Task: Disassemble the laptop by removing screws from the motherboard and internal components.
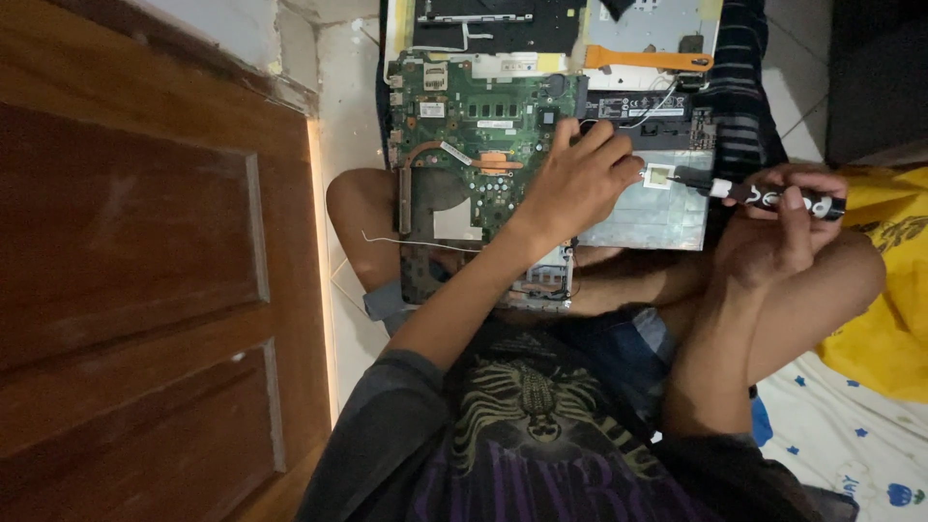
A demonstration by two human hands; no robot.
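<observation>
While the left hand [580, 179] presses spread fingers on the stiff, fragile laptop board [483, 126], right hand [783, 227] fingers clamp the light screwdriver [773, 198] by its handle.

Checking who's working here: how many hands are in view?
2. The left hand rests on the opened laptop; the right hand holds a black screwdriver at the laptop's right edge. No others visible.

You've got only small labels here, no pkgs, signs or screens. White rectangular sticker [432, 109] sits upper left on the green board [454, 145]. Narrow white strip label [496, 124] lies below the memory chips, another white strip [455, 153] tilted by the copper pipe. White sticker w/ dark print [643, 109] on the black bar, top right.
</observation>
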